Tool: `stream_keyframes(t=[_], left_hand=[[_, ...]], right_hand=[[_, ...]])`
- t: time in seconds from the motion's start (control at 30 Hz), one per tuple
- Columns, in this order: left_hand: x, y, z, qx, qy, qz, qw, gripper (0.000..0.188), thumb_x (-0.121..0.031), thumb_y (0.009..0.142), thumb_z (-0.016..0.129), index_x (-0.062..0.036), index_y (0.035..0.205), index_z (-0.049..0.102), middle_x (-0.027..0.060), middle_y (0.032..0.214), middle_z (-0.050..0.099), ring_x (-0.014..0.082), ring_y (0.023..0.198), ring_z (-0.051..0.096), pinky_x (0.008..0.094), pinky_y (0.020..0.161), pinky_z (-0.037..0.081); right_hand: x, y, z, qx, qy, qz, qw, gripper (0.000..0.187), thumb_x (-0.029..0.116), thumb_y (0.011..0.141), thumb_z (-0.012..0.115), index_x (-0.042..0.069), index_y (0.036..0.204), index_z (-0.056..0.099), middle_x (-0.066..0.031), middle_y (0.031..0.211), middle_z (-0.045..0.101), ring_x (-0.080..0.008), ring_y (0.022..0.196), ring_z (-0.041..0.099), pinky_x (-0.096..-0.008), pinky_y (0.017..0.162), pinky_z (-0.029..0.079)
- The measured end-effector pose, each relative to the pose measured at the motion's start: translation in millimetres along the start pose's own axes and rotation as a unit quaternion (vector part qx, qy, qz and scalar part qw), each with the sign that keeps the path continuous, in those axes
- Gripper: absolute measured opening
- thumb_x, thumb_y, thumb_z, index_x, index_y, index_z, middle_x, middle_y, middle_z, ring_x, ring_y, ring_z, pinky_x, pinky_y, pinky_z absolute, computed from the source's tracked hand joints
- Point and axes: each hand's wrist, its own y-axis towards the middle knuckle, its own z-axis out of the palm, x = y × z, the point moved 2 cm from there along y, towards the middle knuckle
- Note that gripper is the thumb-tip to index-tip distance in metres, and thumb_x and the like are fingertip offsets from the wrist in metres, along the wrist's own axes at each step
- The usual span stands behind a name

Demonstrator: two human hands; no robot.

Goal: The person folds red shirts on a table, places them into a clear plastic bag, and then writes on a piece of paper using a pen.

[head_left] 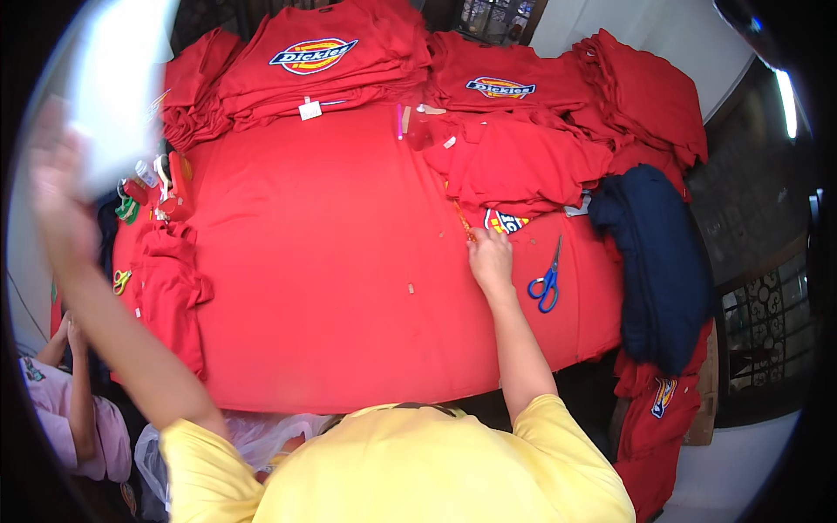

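Observation:
At the upper left, my left hand [63, 196] is raised and smeared by motion. It grips a blurred white flat sheet [122, 87], whose kind I cannot make out. Over the red-covered table [314, 261] reaches my right hand [491, 257], its fingers closed at the end of a thin orange object [465, 222]. That object runs up to a crumpled red shirt [523, 166]; part of a printed logo [504, 221] shows just beyond the fingers. A pair of blue-handled scissors [545, 283] lies to the right of this hand.
Folded red shirts [323, 78] are stacked along the far edge. A dark blue garment bundle [654, 261] lies at the right. On the left are a folded red garment [170, 288], yellow-handled snips [121, 281] and small containers [177, 187]. Another person [83, 418] is at the lower left.

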Motion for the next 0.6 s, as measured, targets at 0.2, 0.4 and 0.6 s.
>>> stream_keyframes(t=[0.2, 0.4, 0.6], left_hand=[[147, -282, 140, 0.131, -0.002, -0.252, 0.959, 0.031, 0.002, 0.078, 0.068, -0.0024, 0.108, 0.059, 0.0062, 0.092, 0.059, 0.0151, 0.082, 0.057, 0.0283, 0.071, 0.047], [106, -319, 183, 0.258, 0.337, -0.194, 0.885, 0.042, -0.021, 0.077, 0.075, -0.0084, 0.115, 0.062, 0.0128, 0.133, 0.047, 0.0338, 0.125, 0.040, 0.0488, 0.099, 0.033], [128, -334, 185, 0.270, 0.467, -0.070, 0.839, 0.053, -0.045, 0.087, 0.060, -0.0136, 0.129, 0.056, 0.0090, 0.142, 0.042, 0.0301, 0.137, 0.030, 0.0587, 0.110, 0.019]], right_hand=[[37, 8, 18, -0.016, -0.028, -0.029, 0.999, 0.021, 0.019, 0.082, 0.064, 0.006, 0.099, 0.067, -0.0092, 0.085, 0.058, -0.0275, 0.089, 0.057, -0.0421, 0.076, 0.042], [38, 15, 5, 0.030, 0.015, 0.010, 0.999, 0.036, 0.014, 0.083, 0.064, 0.007, 0.118, 0.059, -0.0110, 0.099, 0.057, -0.0289, 0.095, 0.055, -0.0432, 0.081, 0.041], [127, 48, 21, 0.086, 0.250, -0.133, 0.955, 0.019, 0.012, 0.085, 0.062, 0.006, 0.103, 0.066, -0.0120, 0.098, 0.059, -0.0311, 0.096, 0.054, -0.0422, 0.085, 0.042]])
